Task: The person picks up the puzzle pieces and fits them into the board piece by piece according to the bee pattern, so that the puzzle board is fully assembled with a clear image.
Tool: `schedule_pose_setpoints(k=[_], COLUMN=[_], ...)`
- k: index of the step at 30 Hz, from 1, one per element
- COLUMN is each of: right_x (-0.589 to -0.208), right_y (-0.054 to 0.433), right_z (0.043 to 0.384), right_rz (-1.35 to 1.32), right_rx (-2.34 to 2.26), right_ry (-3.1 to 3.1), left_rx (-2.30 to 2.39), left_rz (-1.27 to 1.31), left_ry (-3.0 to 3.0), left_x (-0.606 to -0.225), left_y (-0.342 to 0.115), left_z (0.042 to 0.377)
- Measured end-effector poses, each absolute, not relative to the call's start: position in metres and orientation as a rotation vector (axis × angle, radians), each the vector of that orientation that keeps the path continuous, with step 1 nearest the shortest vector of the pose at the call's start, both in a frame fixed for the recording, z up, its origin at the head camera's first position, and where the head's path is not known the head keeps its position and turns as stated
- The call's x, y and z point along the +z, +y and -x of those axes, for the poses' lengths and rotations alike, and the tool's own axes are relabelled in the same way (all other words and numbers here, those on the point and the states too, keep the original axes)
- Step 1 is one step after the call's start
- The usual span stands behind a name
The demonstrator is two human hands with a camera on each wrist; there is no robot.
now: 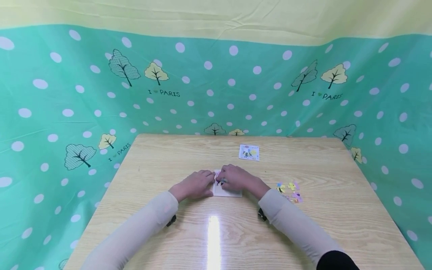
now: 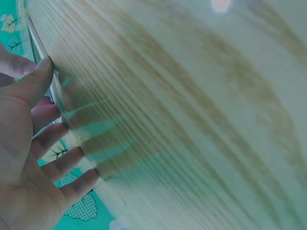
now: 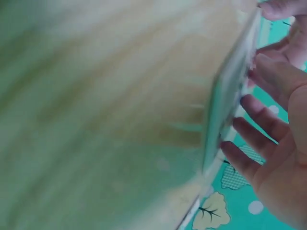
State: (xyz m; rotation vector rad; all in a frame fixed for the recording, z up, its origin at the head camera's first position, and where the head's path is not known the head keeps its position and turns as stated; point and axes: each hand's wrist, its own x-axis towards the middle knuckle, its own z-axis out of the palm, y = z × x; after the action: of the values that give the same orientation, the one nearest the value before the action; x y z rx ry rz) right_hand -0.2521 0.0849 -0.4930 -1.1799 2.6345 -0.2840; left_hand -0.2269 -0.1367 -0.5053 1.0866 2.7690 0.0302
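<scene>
A small white puzzle board (image 1: 227,193) lies at the middle of the table, with dark and coloured picture parts showing beneath the fingers. My left hand (image 1: 199,183) rests at its left side, thumb by the near corner and fingertips along the edge. In the left wrist view those fingers (image 2: 72,160) are spread with their tips down on the table. Over the board lies my right hand (image 1: 236,177), covering much of its picture. Seen from the right wrist, its fingertips (image 3: 229,147) are spread along the board's face (image 3: 230,96); anything small under them is hidden.
Loose puzzle pieces (image 1: 291,186), yellow, purple and blue, lie in a group right of my right forearm. Farther back is a square picture card (image 1: 249,152) showing a bee. A green dotted curtain (image 1: 209,82) stands behind and beside the wooden table (image 1: 175,150).
</scene>
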Motion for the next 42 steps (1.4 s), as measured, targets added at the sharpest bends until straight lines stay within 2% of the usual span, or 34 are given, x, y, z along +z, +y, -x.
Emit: schedule_pose_setpoints(k=[10, 31, 42], right_x=[-0.479, -0.466, -0.47], right_y=[0.111, 0.189, 0.221], right_z=[0.25, 0.24, 0.235], right_rz=[1.041, 1.01, 0.904], right_rx=[-0.41, -0.486, -0.527], right_ry=[2.622, 2.717, 2.755], left_rx=[0.061, 0.076, 0.081], left_rz=[-1.035, -1.034, -1.058], left_ry=[2.748, 2.754, 2.757], left_x=[-0.501, -0.503, -0.504], left_y=[-0.137, -0.138, -0.139], left_z=[0.224, 0.221, 0.224])
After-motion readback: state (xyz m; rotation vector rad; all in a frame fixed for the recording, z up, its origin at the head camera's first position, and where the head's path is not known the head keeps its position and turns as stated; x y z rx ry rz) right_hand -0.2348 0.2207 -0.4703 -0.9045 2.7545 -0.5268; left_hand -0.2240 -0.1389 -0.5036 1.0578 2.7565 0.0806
